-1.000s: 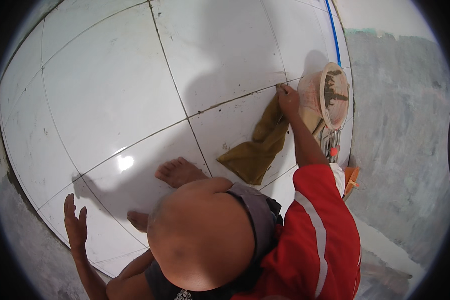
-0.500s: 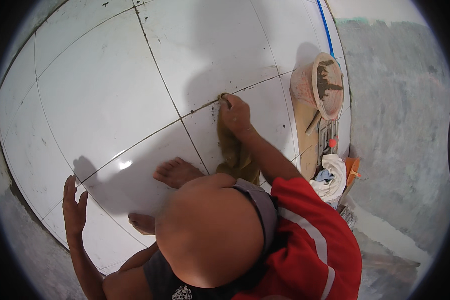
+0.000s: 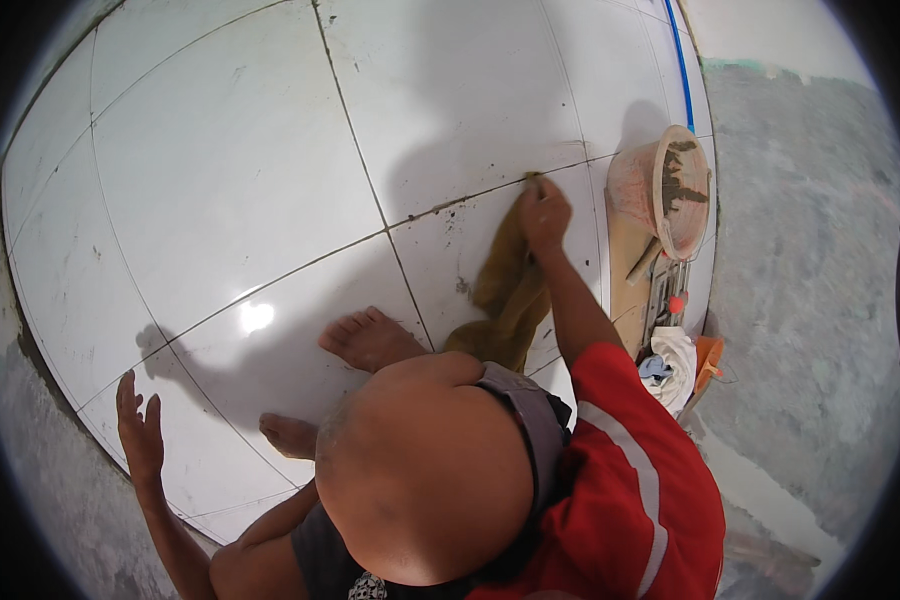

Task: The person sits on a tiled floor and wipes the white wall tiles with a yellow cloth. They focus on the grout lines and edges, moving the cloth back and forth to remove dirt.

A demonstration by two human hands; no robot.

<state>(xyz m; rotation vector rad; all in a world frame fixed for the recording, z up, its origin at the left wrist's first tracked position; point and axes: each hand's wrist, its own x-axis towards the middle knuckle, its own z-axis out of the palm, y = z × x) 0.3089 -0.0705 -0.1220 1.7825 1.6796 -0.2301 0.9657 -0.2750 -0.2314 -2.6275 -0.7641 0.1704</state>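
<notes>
My right hand (image 3: 546, 215) is closed round one end of an olive-brown cloth (image 3: 503, 262). It presses a bunched tip of the cloth onto the dark joint between the white floor tiles (image 3: 260, 150). The rest of the cloth trails back over the tile towards my right knee. Dark specks and crumbs lie along the joint and on the tile left of the cloth. Off to the left, my left hand (image 3: 142, 432) is raised with its fingers apart and holds nothing. My bare foot (image 3: 368, 338) rests on the tiles between the two hands.
A stained plastic bucket (image 3: 632, 188) with dark residue inside stands by the grey wall (image 3: 800, 240). Beside it lie a brown board (image 3: 625, 290), metal tools (image 3: 664, 292), a crumpled white cloth (image 3: 678, 362) and an orange item (image 3: 709, 356). A blue pole (image 3: 681, 70) runs behind the bucket.
My right hand has slid right along the tile joint with the cloth, nearer the bucket. The cloth now stretches out more slantwise. My left hand stays raised and empty; the view has shifted slightly.
</notes>
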